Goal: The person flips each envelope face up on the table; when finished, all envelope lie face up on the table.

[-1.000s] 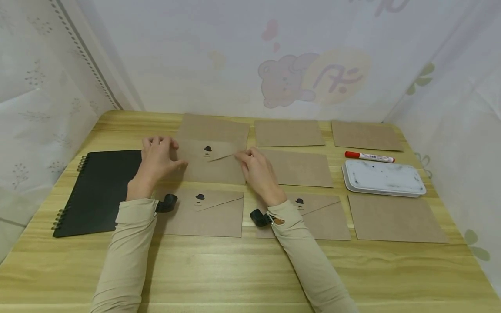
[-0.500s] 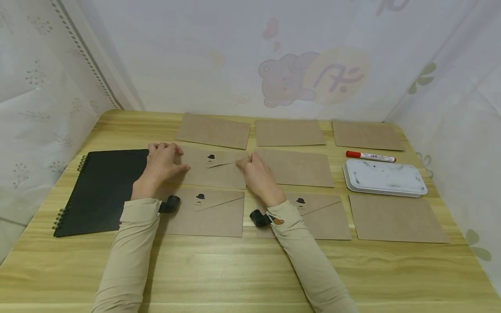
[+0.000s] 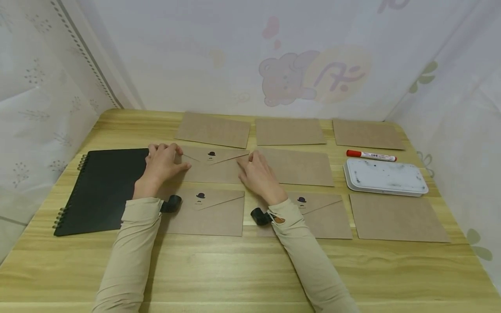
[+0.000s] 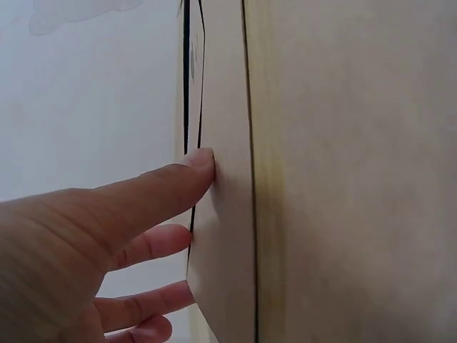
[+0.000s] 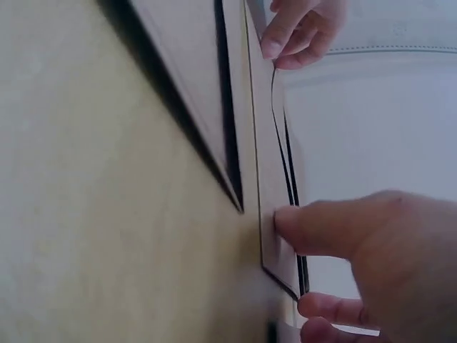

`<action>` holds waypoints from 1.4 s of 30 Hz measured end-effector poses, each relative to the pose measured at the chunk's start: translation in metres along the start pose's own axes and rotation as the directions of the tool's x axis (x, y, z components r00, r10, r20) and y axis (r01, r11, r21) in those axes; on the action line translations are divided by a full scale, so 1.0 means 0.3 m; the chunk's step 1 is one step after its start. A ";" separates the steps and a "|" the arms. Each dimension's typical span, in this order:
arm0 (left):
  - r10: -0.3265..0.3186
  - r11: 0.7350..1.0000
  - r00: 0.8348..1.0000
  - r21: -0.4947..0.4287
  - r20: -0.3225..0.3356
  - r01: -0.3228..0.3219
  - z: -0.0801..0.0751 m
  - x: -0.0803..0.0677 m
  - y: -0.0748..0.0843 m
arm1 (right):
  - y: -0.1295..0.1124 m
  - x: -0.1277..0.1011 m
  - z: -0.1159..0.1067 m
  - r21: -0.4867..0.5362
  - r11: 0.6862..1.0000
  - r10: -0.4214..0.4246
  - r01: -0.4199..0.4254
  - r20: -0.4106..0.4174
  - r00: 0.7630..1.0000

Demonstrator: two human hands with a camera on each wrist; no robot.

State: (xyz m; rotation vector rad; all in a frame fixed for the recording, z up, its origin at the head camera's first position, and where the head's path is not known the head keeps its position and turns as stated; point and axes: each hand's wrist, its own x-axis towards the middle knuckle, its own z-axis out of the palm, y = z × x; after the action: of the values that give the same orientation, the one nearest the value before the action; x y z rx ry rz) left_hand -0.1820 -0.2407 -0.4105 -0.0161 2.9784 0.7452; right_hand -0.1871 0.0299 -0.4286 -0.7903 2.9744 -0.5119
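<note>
The left hand [image 3: 161, 165] and right hand [image 3: 257, 174] are holding opposite ends of a brown envelope [image 3: 215, 171], how firmly being hard to tell; it is lying toward the far edge of the surface [image 3: 211, 278].

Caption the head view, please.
Left hand and right hand at opposite ends of a hat-printed envelope in the middle row.

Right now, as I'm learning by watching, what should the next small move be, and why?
Probably lift the left hand and right hand off the envelope between them: it seems to lie flat on the table, flap side up, like the nearer envelope.
</note>
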 end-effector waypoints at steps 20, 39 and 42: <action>0.095 0.994 0.996 0.049 -0.003 -0.094 -0.056 -0.032 0.112 | 0.241 -0.173 -0.323 0.262 0.956 0.134 -0.135 0.020 0.991; 0.250 0.954 0.929 -0.233 0.273 -0.189 0.170 0.037 0.583 | 0.514 -0.318 -0.358 0.047 0.976 0.196 -0.213 0.233 0.953; 0.237 0.962 0.927 -0.204 0.289 -0.182 0.196 0.046 0.600 | 0.515 -0.311 -0.364 0.003 0.969 0.237 -0.246 0.264 0.935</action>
State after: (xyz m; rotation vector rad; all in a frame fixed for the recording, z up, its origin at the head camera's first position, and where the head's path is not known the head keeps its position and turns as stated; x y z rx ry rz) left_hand -0.1967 -0.0541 -0.3785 0.3821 2.6317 0.9321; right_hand -0.1912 0.2351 -0.3804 -0.4379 2.7531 -0.4099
